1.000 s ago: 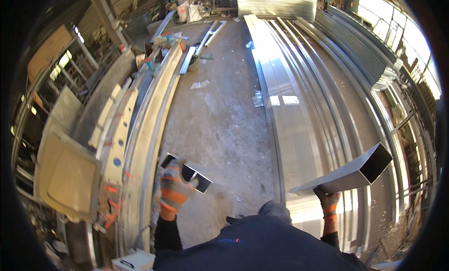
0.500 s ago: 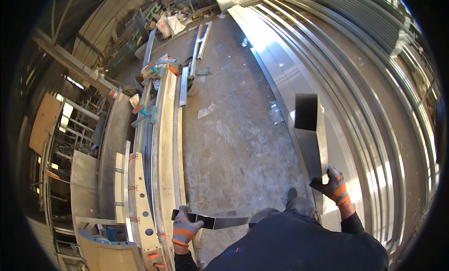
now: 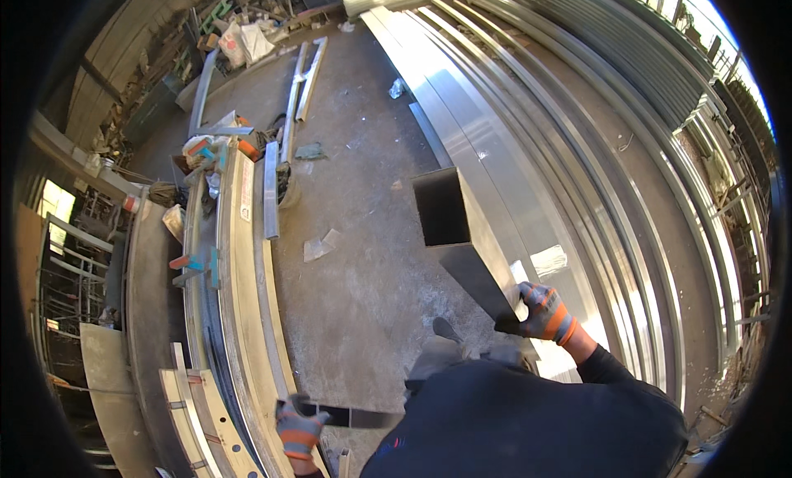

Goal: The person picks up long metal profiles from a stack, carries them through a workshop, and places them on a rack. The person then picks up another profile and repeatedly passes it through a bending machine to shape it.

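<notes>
A dark square metal tube slants upward in front of me, its hollow end facing up and left. My right hand, in a grey and orange glove, grips its lower edge with the fingers closed. At lower left, my gloved left hand is closed around a second dark metal piece, which looks like a box section. Motion smears that hand a little, and my dark jacket hides the piece's far end.
Long shiny metal sheets and profiles lie on the right. At left, a workbench with long pale beams carries turquoise clamps. Concrete floor runs between them, with plastic scraps on it. White sacks stand far back.
The square tube has swung left, and its hollow end looks larger. My right hand has moved left with it. My left hand sits lower and slightly further left, and the whole view has shifted.
</notes>
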